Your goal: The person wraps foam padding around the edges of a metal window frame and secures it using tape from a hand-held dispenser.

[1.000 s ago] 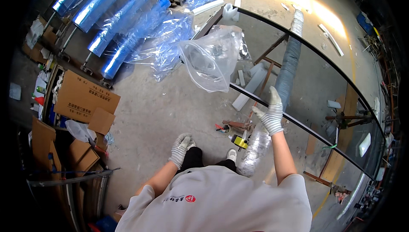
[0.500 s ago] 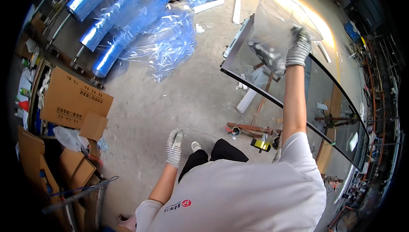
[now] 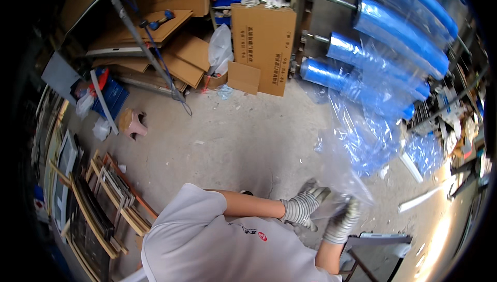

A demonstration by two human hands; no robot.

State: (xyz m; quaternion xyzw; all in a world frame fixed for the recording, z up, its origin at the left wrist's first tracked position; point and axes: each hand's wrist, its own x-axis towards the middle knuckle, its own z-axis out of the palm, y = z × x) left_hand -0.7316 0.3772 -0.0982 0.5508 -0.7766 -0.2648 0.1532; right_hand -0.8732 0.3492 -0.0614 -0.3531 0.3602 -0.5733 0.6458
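1. Low and right of centre, just past the person's chest, both gloved hands meet on a clear plastic sheet (image 3: 346,170).
2. The sheet's long axis runs from the hands up and to the right, toward the far blue film rolls (image 3: 383,49); its near end is bunched at the gloves, and its far part spreads loose over the concrete floor (image 3: 243,142).
3. The left hand (image 3: 305,205) comes in from the left, forearm nearly level, fingers curled shut on the sheet's near edge.
4. The right hand (image 3: 344,220) rises from the lower edge, forearm steep, fingers closed on the same bunched edge, just beside the left hand.
5. Cardboard boxes (image 3: 264,33) stand far off at centre; framed panels (image 3: 103,199) lie on the floor at the left.
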